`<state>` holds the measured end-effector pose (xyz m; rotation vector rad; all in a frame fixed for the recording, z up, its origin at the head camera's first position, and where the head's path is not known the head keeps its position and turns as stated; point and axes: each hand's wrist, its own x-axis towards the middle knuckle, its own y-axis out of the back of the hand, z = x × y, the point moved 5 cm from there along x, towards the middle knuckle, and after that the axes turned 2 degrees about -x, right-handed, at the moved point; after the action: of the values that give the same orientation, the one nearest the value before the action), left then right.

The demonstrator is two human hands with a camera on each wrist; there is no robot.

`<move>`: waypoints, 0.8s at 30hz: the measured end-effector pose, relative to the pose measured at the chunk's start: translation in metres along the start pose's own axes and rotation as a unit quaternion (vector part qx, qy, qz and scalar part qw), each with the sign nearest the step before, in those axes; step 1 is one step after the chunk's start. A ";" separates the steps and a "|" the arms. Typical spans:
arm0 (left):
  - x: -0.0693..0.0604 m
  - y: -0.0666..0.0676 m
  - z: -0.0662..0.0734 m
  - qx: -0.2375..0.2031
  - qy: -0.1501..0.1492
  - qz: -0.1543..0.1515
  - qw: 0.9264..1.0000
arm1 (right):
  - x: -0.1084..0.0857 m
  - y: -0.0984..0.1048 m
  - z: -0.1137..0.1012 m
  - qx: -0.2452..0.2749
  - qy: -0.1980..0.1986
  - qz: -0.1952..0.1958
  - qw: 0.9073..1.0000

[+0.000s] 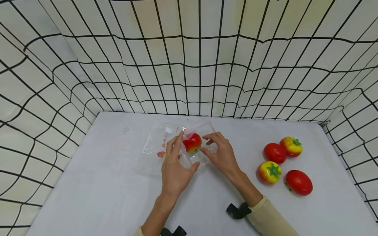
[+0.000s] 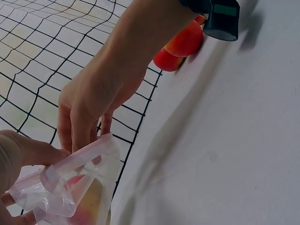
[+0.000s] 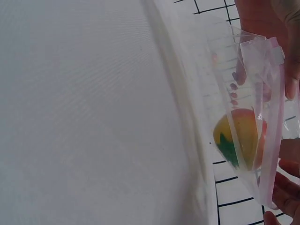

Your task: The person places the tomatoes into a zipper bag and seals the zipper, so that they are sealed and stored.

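Observation:
A clear zip bag [image 1: 152,142] with a pink seal and small red prints is tilted up from the white table. Inside it sits a red-and-yellow tomato-like fruit [image 1: 193,143] with a green leaf, also visible through the plastic as the same fruit [image 3: 236,138] in the right wrist view. My left hand [image 1: 175,170] grips the bag beside its mouth, thumb against the pink seal [image 2: 79,157] in the left wrist view. On the other side, my right hand [image 1: 222,154] has its thumb and fingers apart, fingertips at the bag's edge, partly hidden by plastic.
To the right lie several more fruits: a red one [image 1: 275,153], a yellow-red one [image 1: 289,146], another yellow-red one [image 1: 267,173] and a larger red one [image 1: 299,182]. Black wire mesh [image 1: 199,65] rises behind and at both sides of the white table [image 1: 103,183].

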<state>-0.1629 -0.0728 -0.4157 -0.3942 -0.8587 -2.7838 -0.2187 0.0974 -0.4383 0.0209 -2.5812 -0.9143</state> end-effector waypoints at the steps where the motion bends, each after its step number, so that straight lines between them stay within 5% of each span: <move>1: 0.000 0.000 0.000 0.000 0.000 0.001 1.000 | -0.001 0.002 -0.001 0.006 0.003 0.003 1.000; 11: 0.001 0.000 -0.001 0.002 0.008 -0.004 1.000 | -0.004 0.024 0.006 0.061 0.009 0.038 0.997; 24: 0.000 -0.002 -0.002 -0.004 0.019 -0.010 1.000 | -0.006 0.044 0.019 0.047 -0.019 0.037 0.998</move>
<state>-0.1639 -0.0719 -0.4181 -0.3342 -0.8478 -2.8051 -0.2151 0.1445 -0.4274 -0.0662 -2.6393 -0.7729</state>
